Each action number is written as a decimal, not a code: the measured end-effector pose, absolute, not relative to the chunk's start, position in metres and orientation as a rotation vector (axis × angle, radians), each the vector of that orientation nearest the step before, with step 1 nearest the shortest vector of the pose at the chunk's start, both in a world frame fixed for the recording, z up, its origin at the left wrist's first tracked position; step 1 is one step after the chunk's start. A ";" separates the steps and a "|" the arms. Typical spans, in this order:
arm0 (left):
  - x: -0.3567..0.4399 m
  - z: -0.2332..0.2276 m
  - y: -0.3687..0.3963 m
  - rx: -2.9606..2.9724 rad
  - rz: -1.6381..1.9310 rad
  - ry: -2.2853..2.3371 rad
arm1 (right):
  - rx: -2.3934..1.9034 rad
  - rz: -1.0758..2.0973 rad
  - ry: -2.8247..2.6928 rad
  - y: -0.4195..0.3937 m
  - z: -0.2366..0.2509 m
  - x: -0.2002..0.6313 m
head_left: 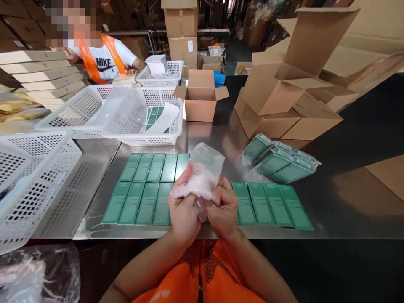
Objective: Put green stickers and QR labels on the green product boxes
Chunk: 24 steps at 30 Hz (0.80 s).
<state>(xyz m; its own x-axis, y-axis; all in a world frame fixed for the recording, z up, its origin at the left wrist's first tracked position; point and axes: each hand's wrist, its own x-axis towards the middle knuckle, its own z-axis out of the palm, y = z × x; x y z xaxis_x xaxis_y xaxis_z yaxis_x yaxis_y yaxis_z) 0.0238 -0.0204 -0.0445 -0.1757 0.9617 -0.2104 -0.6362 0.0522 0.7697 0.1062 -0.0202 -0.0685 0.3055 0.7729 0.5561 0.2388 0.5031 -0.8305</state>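
Note:
Between my two hands is a crumpled clear plastic bag point(206, 162), held above the table edge. My left hand point(184, 214) grips its left side, thumb pointing up. My right hand point(223, 206) is closed round its lower right side. Beneath and behind the hands, green boxes point(139, 202) lie side by side in two rows on the metal table; my hands and the bag hide the middle ones. More green boxes point(280, 160), wrapped in clear plastic, lie to the right behind the front row.
White perforated baskets point(158, 138) stand at the left, one holding green-printed sheets point(158, 120). An open carton point(200, 110) stands at the back; other cartons point(271, 92) are piled at the right. Across the table, a person in an orange vest point(110, 54) sits behind stacked flat boxes point(47, 75).

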 end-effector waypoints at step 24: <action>0.003 -0.031 -0.008 0.465 1.111 0.856 | -0.723 0.158 -1.964 -0.015 -0.053 0.154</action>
